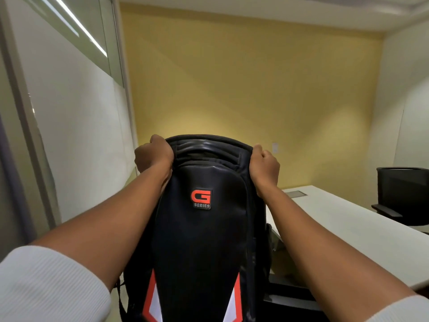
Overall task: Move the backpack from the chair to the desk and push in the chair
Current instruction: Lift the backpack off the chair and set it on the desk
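Note:
A black backpack (202,240) with a red G logo and red-and-white panels hangs upright in front of me, held up in the air. My left hand (153,154) grips its top left corner. My right hand (264,165) grips its top right corner. The white desk (352,231) stretches away on the right, beside and below the backpack. The chair the backpack came from is hidden behind the bag; only a dark shape (290,300) shows under the desk edge.
A black office chair (404,194) stands at the desk's far right side. A grey cable hatch (296,194) is set in the desktop. A yellow wall lies ahead, a frosted glass partition (76,135) on the left.

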Tool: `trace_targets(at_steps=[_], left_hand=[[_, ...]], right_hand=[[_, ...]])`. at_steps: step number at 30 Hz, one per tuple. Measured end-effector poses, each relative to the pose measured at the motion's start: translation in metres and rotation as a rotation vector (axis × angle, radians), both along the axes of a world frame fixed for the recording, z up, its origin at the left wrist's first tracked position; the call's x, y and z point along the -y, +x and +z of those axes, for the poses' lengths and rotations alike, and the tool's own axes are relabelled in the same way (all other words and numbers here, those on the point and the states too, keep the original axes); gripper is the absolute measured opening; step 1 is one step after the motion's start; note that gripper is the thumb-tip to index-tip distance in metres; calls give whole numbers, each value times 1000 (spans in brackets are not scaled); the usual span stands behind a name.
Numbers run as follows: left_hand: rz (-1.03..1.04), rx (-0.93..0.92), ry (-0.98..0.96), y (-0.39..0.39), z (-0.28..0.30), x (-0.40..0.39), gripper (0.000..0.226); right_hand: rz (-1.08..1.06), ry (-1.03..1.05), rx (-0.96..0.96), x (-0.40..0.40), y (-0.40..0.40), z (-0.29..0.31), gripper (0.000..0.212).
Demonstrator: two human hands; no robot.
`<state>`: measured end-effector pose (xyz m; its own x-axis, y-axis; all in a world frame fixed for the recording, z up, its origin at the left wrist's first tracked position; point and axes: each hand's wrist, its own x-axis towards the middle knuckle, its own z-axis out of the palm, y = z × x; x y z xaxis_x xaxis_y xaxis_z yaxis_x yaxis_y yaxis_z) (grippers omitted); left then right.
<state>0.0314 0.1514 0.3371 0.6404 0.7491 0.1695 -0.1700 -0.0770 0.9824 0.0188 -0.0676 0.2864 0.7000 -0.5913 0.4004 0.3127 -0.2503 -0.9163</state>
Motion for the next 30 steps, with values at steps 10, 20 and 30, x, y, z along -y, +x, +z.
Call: trace_targets(at_steps=[10,20,30], left_hand=[[51,-15,151,89,22,-19,30],[52,14,145,215,-1,-12,30],[-6,-12,76,349,-40,3,35]], right_hand=[[-132,-21,54,-18,89,23,46],[-207,30,82,-9,214,8,42],[-300,23,54,6,331,-15,43]])
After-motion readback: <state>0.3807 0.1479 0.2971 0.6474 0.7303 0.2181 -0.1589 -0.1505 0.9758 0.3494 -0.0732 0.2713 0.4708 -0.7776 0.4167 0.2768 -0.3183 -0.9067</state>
